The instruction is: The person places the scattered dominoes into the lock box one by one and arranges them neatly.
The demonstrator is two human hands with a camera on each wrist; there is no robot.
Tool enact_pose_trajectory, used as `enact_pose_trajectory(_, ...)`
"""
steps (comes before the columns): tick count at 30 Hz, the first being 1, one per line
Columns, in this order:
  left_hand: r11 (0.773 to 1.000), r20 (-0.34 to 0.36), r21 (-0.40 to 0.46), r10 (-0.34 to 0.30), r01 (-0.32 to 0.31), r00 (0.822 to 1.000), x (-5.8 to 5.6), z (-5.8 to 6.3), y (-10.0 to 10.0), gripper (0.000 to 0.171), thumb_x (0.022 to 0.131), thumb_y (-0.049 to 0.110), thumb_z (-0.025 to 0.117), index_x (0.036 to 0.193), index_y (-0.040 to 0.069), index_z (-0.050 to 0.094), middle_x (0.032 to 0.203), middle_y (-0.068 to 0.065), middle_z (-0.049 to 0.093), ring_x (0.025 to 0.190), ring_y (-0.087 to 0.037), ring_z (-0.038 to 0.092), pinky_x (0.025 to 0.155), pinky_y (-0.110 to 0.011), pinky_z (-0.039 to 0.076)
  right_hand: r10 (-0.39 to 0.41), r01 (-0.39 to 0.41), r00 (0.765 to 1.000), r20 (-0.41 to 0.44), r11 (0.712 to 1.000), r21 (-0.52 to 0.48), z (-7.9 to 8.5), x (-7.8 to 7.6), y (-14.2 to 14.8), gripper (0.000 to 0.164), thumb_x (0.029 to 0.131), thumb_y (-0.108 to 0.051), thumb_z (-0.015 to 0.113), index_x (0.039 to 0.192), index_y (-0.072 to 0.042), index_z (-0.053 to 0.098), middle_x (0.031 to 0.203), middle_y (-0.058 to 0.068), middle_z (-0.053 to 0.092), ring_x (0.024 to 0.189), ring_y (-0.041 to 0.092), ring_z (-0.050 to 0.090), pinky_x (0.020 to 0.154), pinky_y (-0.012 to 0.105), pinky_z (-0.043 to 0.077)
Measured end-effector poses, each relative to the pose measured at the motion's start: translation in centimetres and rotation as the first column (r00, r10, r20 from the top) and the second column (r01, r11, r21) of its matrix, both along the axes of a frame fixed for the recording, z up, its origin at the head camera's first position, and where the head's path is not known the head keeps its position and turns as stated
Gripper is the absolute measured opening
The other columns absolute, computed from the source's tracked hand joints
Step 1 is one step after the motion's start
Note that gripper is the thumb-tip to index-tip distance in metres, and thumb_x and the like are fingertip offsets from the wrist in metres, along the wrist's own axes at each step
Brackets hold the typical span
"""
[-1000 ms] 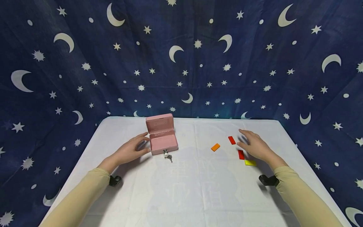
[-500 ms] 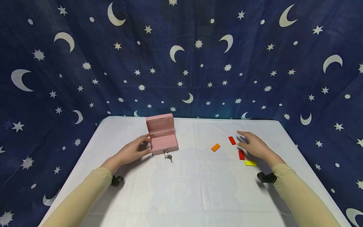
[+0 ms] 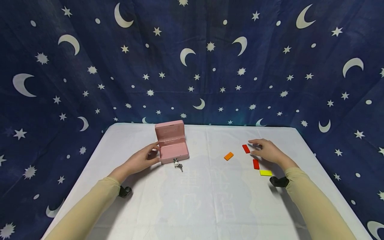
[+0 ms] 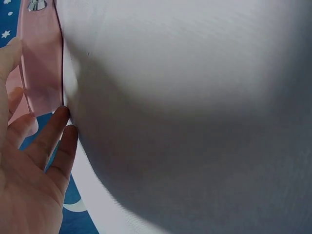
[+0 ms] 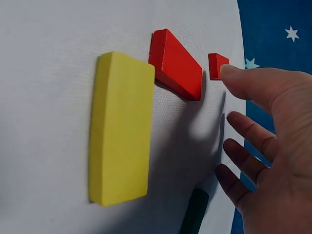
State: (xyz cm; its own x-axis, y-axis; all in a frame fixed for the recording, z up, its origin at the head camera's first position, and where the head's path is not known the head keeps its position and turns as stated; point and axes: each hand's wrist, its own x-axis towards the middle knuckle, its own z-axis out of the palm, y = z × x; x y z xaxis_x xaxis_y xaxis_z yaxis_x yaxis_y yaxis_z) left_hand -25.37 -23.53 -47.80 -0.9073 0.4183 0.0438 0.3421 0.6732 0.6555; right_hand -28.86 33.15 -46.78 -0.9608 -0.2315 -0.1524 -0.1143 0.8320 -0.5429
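A pink metal box (image 3: 173,160) stands on the left of the table with its lid raised, and a latch with keys (image 3: 178,164) hangs at its front. My left hand (image 3: 139,160) is at the box's left side, fingers spread; in the left wrist view its fingertips lie at the box, though firm contact is hard to tell. My right hand (image 3: 268,151) hovers at the far red block (image 3: 246,148), fingers loosely bent and holding nothing. Nearer me lie another red block (image 3: 256,164) and a yellow block (image 3: 265,173). An orange block (image 3: 228,156) lies further left.
A white cloth (image 3: 198,200) covers the table. In the right wrist view a dark green piece (image 5: 195,209) lies below the right hand; the head view hides it. A blue curtain (image 3: 192,66) with moons and stars hangs around the table's back and sides.
My right hand has moved left, bringing its fingertips closer to the far red block. My left hand has shifted slightly right against the box's side. Blocks and box stay put.
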Motion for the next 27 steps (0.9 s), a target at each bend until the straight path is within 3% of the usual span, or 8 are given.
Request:
enact_pose_trajectory(13,0.999,0.010,-0.009,0.036,-0.036,0.999,-0.1,0.1,0.2,0.045,0.091,0.041,0.076,0.126,0.018,0.058,0.160,-0.002,0.038,0.126,-0.027,0.060,0.105,-0.049,0.046,-0.045,0.046,0.997,0.057,0.999,-0.018,-0.6,-1.1,0.3,0.063,0.088,-0.032,0.079,0.145,-0.013,0.057,0.143,0.022,0.051,0.131,0.044,0.033,0.104,0.068,0.035)
enact_pose_trajectory(20,0.997,-0.006,-0.055,0.048,-0.048,0.999,-0.2,0.0,0.2,0.052,0.090,0.049,0.076,0.128,0.020,0.058,0.159,-0.002,0.041,0.125,-0.026,0.060,0.104,-0.050,0.047,-0.034,0.038,0.994,0.101,0.999,-0.035,-0.5,-1.3,0.3,0.063,0.088,-0.035,0.079,0.144,-0.015,0.057,0.145,0.022,0.048,0.127,0.042,0.035,0.101,0.067,0.038)
enact_pose_trajectory(27,0.996,0.005,-0.062,0.059,-0.059,0.998,-0.4,0.0,0.3,0.049,0.090,0.046,0.076,0.128,0.021,0.057,0.158,-0.003,0.043,0.124,-0.026,0.061,0.102,-0.052,0.047,-0.005,0.010,0.994,0.107,0.999,-0.051,-0.4,-1.3,0.2,0.062,0.089,-0.032,0.078,0.144,-0.013,0.057,0.143,0.021,0.048,0.125,0.041,0.037,0.100,0.065,0.039)
